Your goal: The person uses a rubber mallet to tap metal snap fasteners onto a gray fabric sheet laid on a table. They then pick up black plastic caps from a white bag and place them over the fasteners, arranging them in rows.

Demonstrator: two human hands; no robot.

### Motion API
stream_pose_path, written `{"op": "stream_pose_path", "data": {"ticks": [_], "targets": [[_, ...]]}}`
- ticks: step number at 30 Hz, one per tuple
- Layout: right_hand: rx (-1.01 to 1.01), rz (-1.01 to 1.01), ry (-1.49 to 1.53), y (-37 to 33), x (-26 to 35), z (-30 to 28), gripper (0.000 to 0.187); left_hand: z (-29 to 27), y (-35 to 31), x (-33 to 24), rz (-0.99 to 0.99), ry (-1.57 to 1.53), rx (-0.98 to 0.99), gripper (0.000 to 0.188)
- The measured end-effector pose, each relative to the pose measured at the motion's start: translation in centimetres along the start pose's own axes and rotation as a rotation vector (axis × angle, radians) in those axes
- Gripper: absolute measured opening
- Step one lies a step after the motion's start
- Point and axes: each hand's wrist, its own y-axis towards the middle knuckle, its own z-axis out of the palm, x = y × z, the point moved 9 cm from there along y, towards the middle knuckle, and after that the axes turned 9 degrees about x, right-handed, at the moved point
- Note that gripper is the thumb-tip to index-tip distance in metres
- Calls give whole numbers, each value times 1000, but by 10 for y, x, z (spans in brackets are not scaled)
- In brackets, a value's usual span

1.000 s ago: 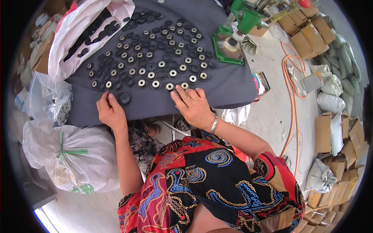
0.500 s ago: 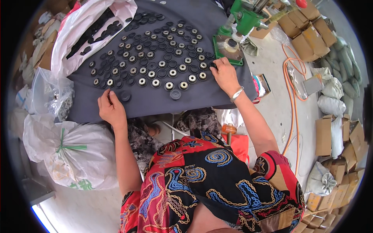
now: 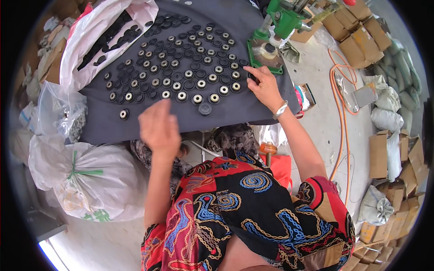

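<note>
My left hand [image 3: 159,128] is smeared by motion over the front edge of the dark cloth-covered table. Its fingers, and anything in them, cannot be made out. To its left a metal bearing in a black ring [image 3: 124,114] stands apart from the others. My right hand [image 3: 264,86] is at the right side of the layout, index finger stretched out and thumb apart, close to a bearing piece [image 3: 235,76]. Across the cloth are spread several black rings [image 3: 188,84] and bearings set in black rings [image 3: 197,99]. A lone black round cap [image 3: 205,109] lies nearest the front edge.
A green bench press [image 3: 266,56] stands at the table's right. An open white sack [image 3: 74,67] of black parts lies at the back left. Tied white bags [image 3: 86,180] sit on the left floor. An orange hose [image 3: 337,122] and cardboard boxes [image 3: 377,156] are to the right.
My left hand has swung right and toward me. A bearing in a black ring now shows at the front left; the black cap near there is out of sight. My right fingers have spread.
</note>
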Motion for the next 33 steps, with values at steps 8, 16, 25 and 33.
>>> {"op": "stream_pose_path", "data": {"ticks": [8, 16, 25, 33], "targets": [[-91, -22, -139, -44, 37, -2, 22, 89, -17, -43, 195, 105, 475, 49], [75, -37, -248, -42, 36, 1, 33, 91, -22, -37, 168, 61, 407, 43], [113, -277, 26, -14, 106, 34, 37, 56, -9, -25, 87, -100, 276, 46], [233, -317, -147, -11, 118, 62, 35, 30, 6, 13, 2, 137, 44, 41]]}}
